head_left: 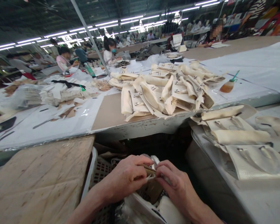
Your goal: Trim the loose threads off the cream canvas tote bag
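In the head view, my left hand (133, 172) pinches a tan and cream edge of a bag piece (150, 170), thumb against fingers. Close beside it, my right hand (171, 179) grips the same edge with bent fingers. Below the hands lies more cream material (143, 207), with a checked lining partly showing; my hands and forearms hide much of it. A perforated plastic basket (94, 157) stands under and to the left of my left wrist.
Cream bag pieces with handles (154, 90) are heaped on the worktable ahead. More handled bag panels (256, 158) lie on the right-hand surface. A brown-covered board (37, 180) is at left. A glue bottle (228, 85) stands at right. Several people sit farther back.
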`<state>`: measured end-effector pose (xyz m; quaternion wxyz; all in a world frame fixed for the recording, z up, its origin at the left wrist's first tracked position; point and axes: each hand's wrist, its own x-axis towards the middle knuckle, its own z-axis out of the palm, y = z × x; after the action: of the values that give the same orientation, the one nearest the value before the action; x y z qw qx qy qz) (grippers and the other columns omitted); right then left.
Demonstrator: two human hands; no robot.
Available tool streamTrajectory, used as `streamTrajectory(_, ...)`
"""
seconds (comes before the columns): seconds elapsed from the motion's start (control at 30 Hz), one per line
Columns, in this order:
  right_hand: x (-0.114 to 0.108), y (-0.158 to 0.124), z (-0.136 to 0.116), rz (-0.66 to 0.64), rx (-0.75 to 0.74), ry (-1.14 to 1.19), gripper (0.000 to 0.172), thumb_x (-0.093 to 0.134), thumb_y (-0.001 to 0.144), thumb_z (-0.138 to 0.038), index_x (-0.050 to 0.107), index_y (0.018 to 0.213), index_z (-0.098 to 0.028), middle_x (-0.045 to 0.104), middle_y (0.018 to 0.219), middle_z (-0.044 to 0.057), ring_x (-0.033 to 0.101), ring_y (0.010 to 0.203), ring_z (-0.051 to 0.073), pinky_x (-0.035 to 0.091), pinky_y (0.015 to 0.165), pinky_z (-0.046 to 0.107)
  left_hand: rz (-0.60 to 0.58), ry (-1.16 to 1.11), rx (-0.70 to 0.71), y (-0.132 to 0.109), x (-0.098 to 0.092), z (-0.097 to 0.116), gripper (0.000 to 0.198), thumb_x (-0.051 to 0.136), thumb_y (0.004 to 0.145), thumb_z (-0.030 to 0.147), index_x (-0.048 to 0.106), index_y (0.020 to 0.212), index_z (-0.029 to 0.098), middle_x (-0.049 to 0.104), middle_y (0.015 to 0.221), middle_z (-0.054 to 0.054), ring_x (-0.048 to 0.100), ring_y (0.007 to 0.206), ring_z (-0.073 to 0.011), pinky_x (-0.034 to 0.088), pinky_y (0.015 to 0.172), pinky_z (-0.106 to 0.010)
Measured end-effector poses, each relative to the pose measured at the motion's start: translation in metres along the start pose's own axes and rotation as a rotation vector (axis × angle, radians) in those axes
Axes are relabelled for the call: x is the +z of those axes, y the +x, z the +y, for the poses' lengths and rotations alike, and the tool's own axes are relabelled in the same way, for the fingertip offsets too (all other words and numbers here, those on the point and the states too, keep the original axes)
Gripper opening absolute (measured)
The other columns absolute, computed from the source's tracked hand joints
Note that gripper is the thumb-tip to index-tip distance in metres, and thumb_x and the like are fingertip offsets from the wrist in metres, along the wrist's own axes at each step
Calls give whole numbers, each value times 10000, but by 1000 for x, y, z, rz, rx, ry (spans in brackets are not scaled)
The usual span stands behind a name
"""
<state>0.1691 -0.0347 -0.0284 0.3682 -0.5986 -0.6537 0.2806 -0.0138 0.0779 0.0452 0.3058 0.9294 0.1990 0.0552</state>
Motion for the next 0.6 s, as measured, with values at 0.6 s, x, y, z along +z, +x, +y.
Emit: streamTrajectory(0.6, 8, 0, 4, 57, 73, 81, 167, 480, 972, -296, 575, 857, -221, 659, 793, -6, 631, 712, 153, 494, 680, 243, 125, -96, -274, 6, 11, 2, 208, 578, 759, 19, 514, 630, 169, 669, 861, 12, 599, 781, -125, 422, 707, -216)
